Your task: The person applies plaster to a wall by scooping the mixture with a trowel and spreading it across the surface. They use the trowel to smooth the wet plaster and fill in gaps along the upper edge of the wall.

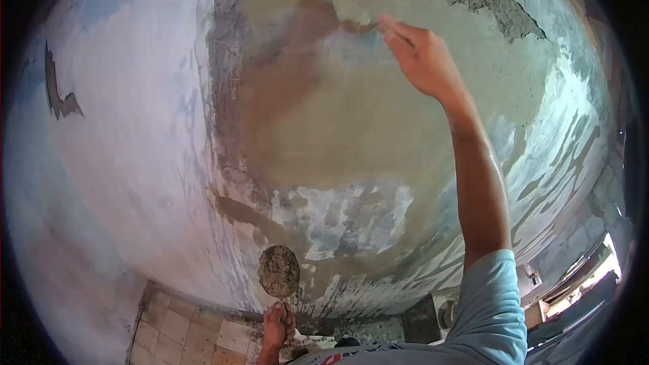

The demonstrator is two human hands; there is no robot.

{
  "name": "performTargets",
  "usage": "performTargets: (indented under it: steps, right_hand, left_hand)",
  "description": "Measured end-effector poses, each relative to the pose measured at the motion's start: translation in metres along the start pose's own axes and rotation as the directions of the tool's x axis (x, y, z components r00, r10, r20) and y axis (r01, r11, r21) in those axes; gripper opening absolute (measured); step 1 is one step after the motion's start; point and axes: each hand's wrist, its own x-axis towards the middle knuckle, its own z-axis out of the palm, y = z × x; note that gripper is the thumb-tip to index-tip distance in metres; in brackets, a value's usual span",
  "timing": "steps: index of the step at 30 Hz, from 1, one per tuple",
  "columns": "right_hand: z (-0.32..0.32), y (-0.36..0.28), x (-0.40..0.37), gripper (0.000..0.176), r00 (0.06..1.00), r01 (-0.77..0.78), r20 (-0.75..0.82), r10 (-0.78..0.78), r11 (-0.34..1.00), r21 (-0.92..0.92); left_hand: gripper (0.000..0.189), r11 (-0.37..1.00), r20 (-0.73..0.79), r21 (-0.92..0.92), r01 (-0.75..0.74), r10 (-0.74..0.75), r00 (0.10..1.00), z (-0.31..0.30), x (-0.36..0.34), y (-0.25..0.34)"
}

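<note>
White and pale-blue wall (142, 94) surrounds damp-looking, grey-green plaster (351, 122), which spreads around and below the right hand (409, 51). Well below and left of it, the left hand (278, 326) wraps the handle of a mortar-crusted round tool (278, 271), while the right pinches a blurred tool (359, 26) just leftward. Smoothing seems in hand; the next move probably calls for light, even pressure.
</note>
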Motion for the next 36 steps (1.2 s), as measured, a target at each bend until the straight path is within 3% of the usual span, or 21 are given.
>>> performTargets:
  steps: [4, 7, 11, 14, 17, 20, 31, 34, 36]
  right_hand:
    - [0.000, 0.016, 0.018, 0.038, 0.974, 0.052, -0.212, -0.084, 0.987, -0.150]
    - [0.020, 0.022, 0.013, 0.040, 0.983, -0.019, -0.182, -0.032, 0.962, -0.271]
    - [0.032, 0.009, -0.023, 0.039, 0.992, -0.093, -0.101, 0.070, 0.964, -0.251]
    - [0.031, 0.015, -0.049, 0.038, 0.991, -0.076, -0.113, 0.069, 0.995, -0.067]
    - [0.027, 0.009, -0.044, 0.039, 0.933, -0.112, -0.340, 0.118, 0.993, 0.039]
    - [0.033, 0.011, -0.014, 0.040, 0.901, -0.140, -0.420, 0.112, 0.990, -0.036]
    - [0.111, -0.075, 0.028, 0.037, 0.952, -0.249, -0.199, 0.234, 0.967, -0.053]
    - [0.119, -0.071, 0.025, 0.036, 0.983, -0.152, -0.122, 0.139, 0.982, -0.108]
    - [0.118, -0.065, 0.017, 0.039, 0.986, -0.114, -0.142, 0.093, 0.982, -0.151]
  left_hand:
    - [0.031, 0.999, -0.011, -0.047, 0.016, -0.016, 1.000, -0.002, 0.000, -0.006]
    - [0.035, 0.999, -0.022, -0.041, 0.009, -0.009, 1.000, -0.003, 0.011, -0.010]
    - [0.029, 1.000, -0.065, -0.002, 0.029, -0.029, 0.997, 0.005, 0.010, -0.007]
    - [0.029, 0.998, -0.001, -0.056, 0.043, -0.043, 0.999, -0.002, 0.007, -0.009]
    - [0.030, 1.000, -0.028, 0.028, 0.006, -0.005, 1.000, 0.007, 0.000, 0.001]
    - [0.031, 1.000, -0.014, 0.005, 0.023, -0.022, 1.000, 0.002, 0.003, -0.005]
    - [0.030, 0.997, 0.024, -0.073, 0.012, -0.010, 1.000, 0.002, 0.010, -0.010]
    - [0.031, 0.981, 0.101, -0.192, 0.028, -0.009, 0.995, -0.014, 0.023, -0.029]
    - [0.030, 0.986, 0.061, -0.158, 0.047, -0.037, 0.997, -0.010, 0.026, -0.031]
